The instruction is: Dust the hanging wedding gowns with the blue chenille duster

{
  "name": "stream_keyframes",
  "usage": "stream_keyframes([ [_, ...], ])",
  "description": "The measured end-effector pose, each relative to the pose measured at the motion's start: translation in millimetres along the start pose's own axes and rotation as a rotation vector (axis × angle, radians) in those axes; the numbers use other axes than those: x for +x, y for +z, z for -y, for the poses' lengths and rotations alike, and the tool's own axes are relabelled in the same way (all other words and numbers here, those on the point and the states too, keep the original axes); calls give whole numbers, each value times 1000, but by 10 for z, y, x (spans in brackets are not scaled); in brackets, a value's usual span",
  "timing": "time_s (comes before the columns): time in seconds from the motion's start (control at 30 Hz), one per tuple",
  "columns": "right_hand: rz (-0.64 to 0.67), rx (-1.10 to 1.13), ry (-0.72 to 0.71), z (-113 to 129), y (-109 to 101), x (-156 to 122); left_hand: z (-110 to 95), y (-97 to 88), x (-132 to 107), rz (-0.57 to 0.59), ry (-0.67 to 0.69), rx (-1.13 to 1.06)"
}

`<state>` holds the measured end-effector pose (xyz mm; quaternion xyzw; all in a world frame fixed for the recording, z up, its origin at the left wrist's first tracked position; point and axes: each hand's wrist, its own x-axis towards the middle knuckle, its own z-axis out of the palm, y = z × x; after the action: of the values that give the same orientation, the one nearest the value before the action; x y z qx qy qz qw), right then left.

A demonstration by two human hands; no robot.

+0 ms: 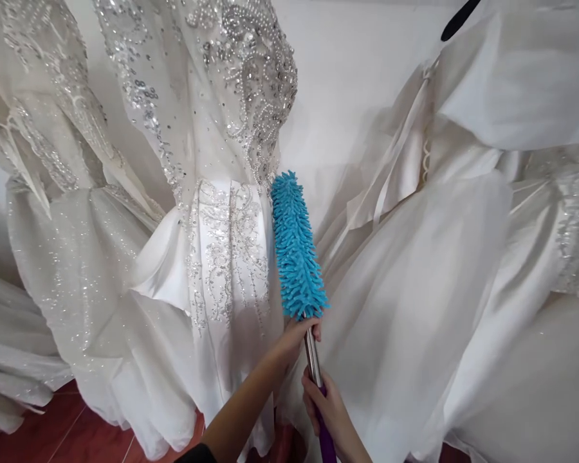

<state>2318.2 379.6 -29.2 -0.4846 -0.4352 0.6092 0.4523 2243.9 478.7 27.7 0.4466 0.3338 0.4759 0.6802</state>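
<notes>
A duster (296,251) with a fluffy blue head, a metal rod and a purple handle slants up through the middle of the view. Just under the blue head, my left hand (299,335) is closed on the rod. Lower down, my right hand (325,406) wraps round the duster near the top of the purple handle. The head's left side is beside a white beaded wedding dress (231,251); whether it touches the fabric I cannot tell. Silver beads and sequins cover that dress's upper part and trail down its front panel.
More white dresses hang close on both sides: a sparkly one (91,257) at left, a full-skirted one (415,276) at right. Behind them is a white wall (338,71). Hems reach down to a red tiled floor (77,427). A black strip (459,19) shows at the top right.
</notes>
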Motion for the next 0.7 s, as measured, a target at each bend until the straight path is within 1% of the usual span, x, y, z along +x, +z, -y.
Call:
stream_keyframes([
  [0.07, -24, -9, 9, -89, 99, -44, 64, -91, -71, 8, -45, 9],
  [0.13, -54, -23, 19, -210, 155, -103, 185, -164, -140, 16, -103, 19],
  [0.23, -107, -48, 45, -414, 190, -195, 389, -252, -242, 22, -154, 7],
  [0.3, -137, -63, 66, -540, 203, -257, 506, -306, -316, 49, -175, -6],
  [0.4, -169, -77, 87, -678, 246, -358, 638, -390, -431, 94, -243, -17],
  [0.47, -188, -94, 92, -726, 305, -424, 688, -442, -499, 116, -283, -17],
  [0.57, -229, -100, 93, -732, 432, -495, 656, -487, -568, 136, -283, 6],
  [0.63, -255, -77, 78, -685, 521, -510, 538, -480, -582, 148, -253, 41],
  [0.7, -260, -52, 41, -588, 594, -500, 350, -443, -570, 182, -226, 70],
])
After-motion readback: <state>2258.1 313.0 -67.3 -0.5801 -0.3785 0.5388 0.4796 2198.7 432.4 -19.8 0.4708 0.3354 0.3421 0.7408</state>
